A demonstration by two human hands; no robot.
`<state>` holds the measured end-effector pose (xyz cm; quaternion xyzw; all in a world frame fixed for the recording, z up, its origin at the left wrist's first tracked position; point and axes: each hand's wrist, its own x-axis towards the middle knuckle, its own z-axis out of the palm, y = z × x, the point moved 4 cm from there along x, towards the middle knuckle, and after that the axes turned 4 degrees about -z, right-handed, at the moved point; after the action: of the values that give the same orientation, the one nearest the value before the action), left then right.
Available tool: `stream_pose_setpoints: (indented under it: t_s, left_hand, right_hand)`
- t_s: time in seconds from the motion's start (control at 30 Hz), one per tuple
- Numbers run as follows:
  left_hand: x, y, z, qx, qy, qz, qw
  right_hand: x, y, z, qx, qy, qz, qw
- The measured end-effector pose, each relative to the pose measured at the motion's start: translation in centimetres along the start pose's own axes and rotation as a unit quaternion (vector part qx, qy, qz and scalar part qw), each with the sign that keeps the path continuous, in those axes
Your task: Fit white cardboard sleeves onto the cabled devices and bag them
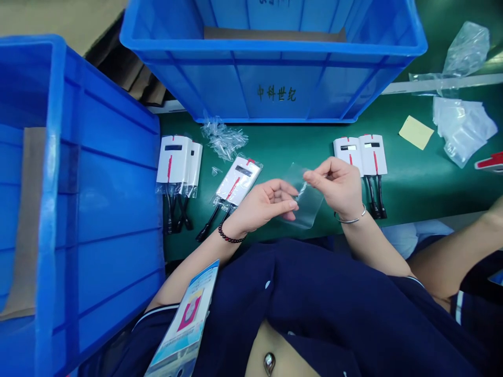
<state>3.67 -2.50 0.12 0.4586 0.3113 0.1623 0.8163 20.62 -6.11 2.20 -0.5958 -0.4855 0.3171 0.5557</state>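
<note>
A clear plastic bag [310, 209] hangs from my right hand [338, 186], whose thumb and forefinger pinch its upper edge. My left hand [271, 204] is at the bag's left side, fingers loosely curved and thumb apart from them; whether the fingertips touch the film I cannot tell. Just left of that hand lies a white device [239, 180] with a dark window, a red stripe and black cables, in a clear wrapper. Beyond my right hand, two white devices [373, 154] without visible wrapping lie side by side, one partly hidden by the hand.
Wrapped white devices [171, 159] overlap at the left, near a pile of clear plastic scraps [225, 137]. Blue crates stand at the back [271, 78] and left [113, 183]. A yellow note [416, 132] and clear bags [463, 123] lie right. Another person's arm [451, 256] reaches in there.
</note>
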Motion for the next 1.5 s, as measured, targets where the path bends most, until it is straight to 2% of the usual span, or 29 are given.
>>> stream_pose_setpoints:
  t_s: [0.07, 0.17, 0.23, 0.3, 0.4, 0.47, 0.53, 0.63, 0.7, 0.8, 0.87, 0.97, 1.03, 1.1, 1.2, 1.3, 1.4, 1.5]
  left_hand:
    - [0.1, 0.2, -0.2, -0.033, 0.027, 0.008, 0.999]
    - [0.3, 1.1, -1.5, -0.135, 0.156, 0.063, 0.976]
    - [0.2, 1.7, -2.3, -0.186, 0.225, 0.089, 0.952]
    - [0.1, 1.9, -2.6, -0.217, 0.257, 0.098, 0.937]
    - [0.0, 1.8, -2.4, -0.237, 0.254, 0.106, 0.932]
    - [-0.2, 1.4, -2.4, -0.249, 0.251, 0.111, 0.929]
    - [-0.5, 1.2, -2.8, -0.252, 0.266, 0.119, 0.923]
    - [-1.2, 1.1, -3.7, -0.220, 0.287, 0.134, 0.922]
    - [-1.7, 0.9, -4.0, -0.189, 0.281, 0.139, 0.930]
    - [-2.4, 0.3, -3.9, -0.133, 0.245, 0.124, 0.952]
    - [-2.8, 0.0, -3.7, -0.087, 0.191, 0.100, 0.973]
    - [-3.4, 0.2, -3.7, -0.026, 0.087, 0.073, 0.993]
    - [-3.5, 1.0, -3.8, 0.024, 0.027, 0.069, 0.997]
    - [-3.3, 1.9, -3.3, 0.092, -0.011, 0.076, 0.993]
    - [-2.3, 2.8, -1.8, 0.195, -0.003, 0.100, 0.976]
    - [-1.2, 2.4, -0.6, 0.213, 0.036, 0.096, 0.972]
    - [-0.7, 1.5, -0.6, 0.199, 0.061, 0.085, 0.974]
    - [-0.9, 1.0, -1.0, 0.202, 0.078, 0.102, 0.971]
  right_hand:
    - [0.2, 0.5, 0.1, 0.062, -0.040, 0.044, 0.996]
    - [-0.6, 1.2, 1.2, 0.172, -0.210, 0.116, 0.955]
    - [-1.4, 1.4, 2.1, 0.209, -0.271, 0.136, 0.930]
    - [-1.8, 1.9, 2.7, 0.223, -0.240, 0.149, 0.933]
    - [-1.7, 2.7, 3.1, 0.202, -0.106, 0.147, 0.962]
    - [-1.3, 2.6, 2.8, 0.154, -0.041, 0.108, 0.981]
    - [-0.9, 2.1, 2.1, 0.083, -0.012, 0.055, 0.995]
    - [-0.5, 1.2, 0.9, -0.017, 0.004, -0.001, 1.000]
    - [-0.3, 0.8, 0.3, -0.040, 0.005, -0.017, 0.999]
    - [-0.1, 0.8, -0.3, -0.003, 0.002, -0.010, 1.000]
    - [-0.1, 1.0, -0.7, 0.014, 0.003, 0.000, 1.000]
    - [-0.3, 0.7, -1.2, -0.016, -0.005, -0.002, 1.000]
    - [-0.5, 0.1, -1.1, -0.050, -0.031, -0.024, 0.998]
    - [-0.9, -0.8, -0.6, -0.083, -0.061, -0.065, 0.993]
    - [-1.4, -1.9, 0.3, -0.091, -0.109, -0.107, 0.984]
    - [-1.7, -1.8, 0.8, -0.066, -0.133, -0.081, 0.986]
    - [-1.9, -1.3, 0.9, -0.060, -0.136, -0.056, 0.987]
    - [-1.9, -1.0, 0.9, -0.079, -0.133, -0.055, 0.986]
